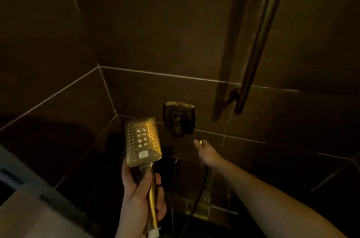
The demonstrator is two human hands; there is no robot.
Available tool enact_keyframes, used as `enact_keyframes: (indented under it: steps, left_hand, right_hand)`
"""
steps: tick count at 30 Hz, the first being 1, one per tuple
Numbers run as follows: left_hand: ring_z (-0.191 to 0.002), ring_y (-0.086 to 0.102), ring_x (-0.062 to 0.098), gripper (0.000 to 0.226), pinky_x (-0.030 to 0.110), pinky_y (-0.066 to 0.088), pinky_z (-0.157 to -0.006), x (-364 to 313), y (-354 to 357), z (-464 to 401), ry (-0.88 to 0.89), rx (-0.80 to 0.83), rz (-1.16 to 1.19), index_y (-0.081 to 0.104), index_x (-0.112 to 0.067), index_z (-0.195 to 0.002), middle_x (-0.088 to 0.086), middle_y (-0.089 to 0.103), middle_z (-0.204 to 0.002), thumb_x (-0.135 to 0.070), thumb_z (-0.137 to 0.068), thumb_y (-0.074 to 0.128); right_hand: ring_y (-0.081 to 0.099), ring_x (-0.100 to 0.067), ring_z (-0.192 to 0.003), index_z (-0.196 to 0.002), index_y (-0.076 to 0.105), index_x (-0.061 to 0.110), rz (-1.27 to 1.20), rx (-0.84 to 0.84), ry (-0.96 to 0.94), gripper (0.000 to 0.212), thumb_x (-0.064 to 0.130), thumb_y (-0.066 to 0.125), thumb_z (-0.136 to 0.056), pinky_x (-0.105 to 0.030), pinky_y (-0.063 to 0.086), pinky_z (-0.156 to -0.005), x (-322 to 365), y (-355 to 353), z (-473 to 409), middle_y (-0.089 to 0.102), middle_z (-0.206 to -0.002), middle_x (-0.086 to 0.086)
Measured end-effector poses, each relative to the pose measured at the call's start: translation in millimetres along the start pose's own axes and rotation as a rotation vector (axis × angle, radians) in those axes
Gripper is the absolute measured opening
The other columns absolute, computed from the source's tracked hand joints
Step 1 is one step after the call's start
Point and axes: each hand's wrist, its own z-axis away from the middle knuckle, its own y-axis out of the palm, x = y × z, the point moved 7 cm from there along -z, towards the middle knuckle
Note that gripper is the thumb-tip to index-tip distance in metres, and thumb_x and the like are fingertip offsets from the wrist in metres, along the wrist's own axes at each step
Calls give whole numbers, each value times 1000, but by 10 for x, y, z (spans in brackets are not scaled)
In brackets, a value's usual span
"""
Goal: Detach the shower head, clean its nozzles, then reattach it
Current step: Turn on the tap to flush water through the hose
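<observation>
My left hand point(140, 189) is shut on the handle of a gold rectangular shower head point(143, 141), held upright with its nozzle face towards me. Rows of small nozzles surround a middle panel of larger ones, above a white button. My right hand point(206, 152) reaches out towards the wall, just below and right of the gold mixer valve handle point(179, 119), apart from it. A small gold piece point(200, 142) shows at its fingertips; how it is held is too dim to tell. A dark hose point(198, 195) hangs below my right wrist.
Dark brown wall tiles with pale grout meet in a corner at the left. A metal riser rail point(259, 46) runs down the wall at the upper right. A gold hose outlet point(202, 206) sits low on the wall. A pale ledge point(29, 208) lies at the bottom left.
</observation>
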Motion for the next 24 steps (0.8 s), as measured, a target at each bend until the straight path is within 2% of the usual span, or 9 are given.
enact_keyframes:
  steps: [1,5,10,13,15,17,19,22,24]
  left_hand:
    - [-33,43,22,66,24,43,-36,-34,-69,-23,5,-19,-13,48,-71,-123,17,58,-75,-17,-86,54]
    - [-33,44,22,66,25,43,-36,-110,-278,-227,45,-68,-23,46,-73,-122,14,60,-76,-18,-87,54]
    - [-33,44,22,66,25,44,-35,-77,-455,-537,44,-76,-61,46,-71,-126,16,60,-77,-17,-88,52]
    - [-33,44,23,68,27,44,-36,-61,-573,-644,51,-77,-69,45,-72,-127,15,62,-78,-16,-90,51]
    - [-33,44,24,69,27,45,-36,-53,-654,-683,57,-87,-78,44,-72,-128,15,61,-78,-15,-89,51]
    - [-32,45,23,71,27,45,-35,-54,-741,-705,63,-112,-80,42,-72,-129,14,62,-76,-15,-87,51]
    - [-30,45,23,74,27,45,-33,-62,-863,-721,75,-146,-86,38,-70,-133,13,63,-73,-15,-86,51]
    - [-28,45,24,75,29,46,-31,-57,-976,-778,103,-151,-108,34,-63,-141,14,63,-72,-13,-87,49]
    - [-27,45,24,74,29,46,-31,-22,-1009,-810,107,-149,-123,35,-62,-140,14,63,-72,-13,-88,48]
  right_hand:
    - [62,-29,-89,-139,37,5,3,11,16,48,40,34,-105,-37,48,-69,11,95,-147,60,-116,-20]
    - [57,-22,-81,-135,41,9,46,14,-8,43,40,35,-105,-33,40,-68,111,350,-774,54,-98,-7]
    - [47,-16,-66,-92,45,20,224,53,-38,23,39,41,-104,-36,37,-64,137,606,-1387,47,-81,-3]
    - [51,-19,-79,-83,43,26,409,92,-110,22,35,45,-103,-38,43,-71,153,729,-1614,46,-93,-3]
    - [52,-32,-109,-95,51,25,552,132,-121,11,29,45,-103,-42,43,-90,190,784,-1716,45,-115,-11]
    - [38,-36,-127,-121,51,12,666,203,-93,23,23,40,-105,-45,37,-103,188,824,-1798,39,-133,-16]
    - [42,-34,-117,-122,47,13,703,226,-97,24,28,39,-105,-47,38,-103,191,868,-1841,36,-132,-15]
    - [46,-25,-98,-112,44,22,675,206,-111,17,36,41,-104,-43,41,-90,173,879,-1895,32,-119,-9]
    - [43,-21,-96,-114,44,22,699,208,-105,15,33,43,-104,-39,38,-85,137,875,-1954,32,-122,-10]
